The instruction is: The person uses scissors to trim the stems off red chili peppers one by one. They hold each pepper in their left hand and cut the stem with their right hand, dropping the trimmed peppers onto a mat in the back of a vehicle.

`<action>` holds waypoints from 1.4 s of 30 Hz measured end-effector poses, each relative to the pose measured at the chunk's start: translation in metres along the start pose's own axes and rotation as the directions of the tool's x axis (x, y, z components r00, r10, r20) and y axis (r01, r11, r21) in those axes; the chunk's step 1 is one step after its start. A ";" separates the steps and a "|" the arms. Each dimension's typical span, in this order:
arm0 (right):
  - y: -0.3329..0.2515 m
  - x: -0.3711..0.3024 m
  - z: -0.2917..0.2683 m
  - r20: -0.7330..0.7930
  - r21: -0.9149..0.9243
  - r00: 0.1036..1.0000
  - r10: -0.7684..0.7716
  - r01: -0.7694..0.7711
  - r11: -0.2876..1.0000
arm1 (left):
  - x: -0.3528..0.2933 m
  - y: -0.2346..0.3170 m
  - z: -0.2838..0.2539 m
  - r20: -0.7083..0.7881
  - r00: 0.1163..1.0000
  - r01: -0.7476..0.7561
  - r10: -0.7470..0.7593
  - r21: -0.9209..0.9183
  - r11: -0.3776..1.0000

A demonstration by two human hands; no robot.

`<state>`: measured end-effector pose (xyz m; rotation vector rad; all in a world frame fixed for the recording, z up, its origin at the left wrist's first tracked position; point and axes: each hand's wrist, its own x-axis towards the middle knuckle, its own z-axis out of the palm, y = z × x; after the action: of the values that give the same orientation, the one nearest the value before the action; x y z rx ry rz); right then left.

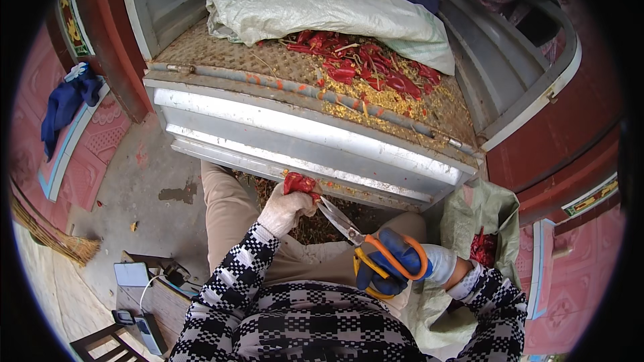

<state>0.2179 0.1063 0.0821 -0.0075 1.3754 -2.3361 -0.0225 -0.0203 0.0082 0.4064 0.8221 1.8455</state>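
Observation:
In a white glove, my left hand (278,210) is closed around a dried red chili pepper (299,184), above my lap. My right hand (396,263), in a blue and white glove, grips a pair of scissors (347,226) with orange and yellow handles. The blades are parted a little and point up and left, their tips beside the chili. A heap of dried red chilies (365,64) with loose yellow seeds lies on the rusty metal cart bed (235,57) in front of me.
A white woven sack (329,10) covers the back of the heap. Another woven sack (483,204) with chilies stands at my right. On the left are a small wooden table (137,302) holding a phone (131,274), and a straw broom (77,249).

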 end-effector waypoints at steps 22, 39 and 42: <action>0.037 0.031 -0.003 -0.164 0.098 0.970 -0.180 0.197 0.975 | 0.001 -0.029 0.003 0.048 0.981 0.173 -0.189 -0.663 0.729; 0.103 0.084 -0.003 -0.309 0.103 0.799 -0.516 0.568 0.817 | -0.004 0.005 0.076 0.021 0.984 0.109 -0.175 -0.851 0.513; 0.076 0.084 -0.008 -0.277 0.158 0.682 -0.677 0.727 0.668 | -0.008 -0.011 0.069 -0.035 0.990 0.059 -0.134 -0.764 0.642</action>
<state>0.1667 0.0505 -0.0033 -0.3007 1.2881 -3.2433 0.0300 -0.0004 0.0506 -0.2711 0.0448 1.9275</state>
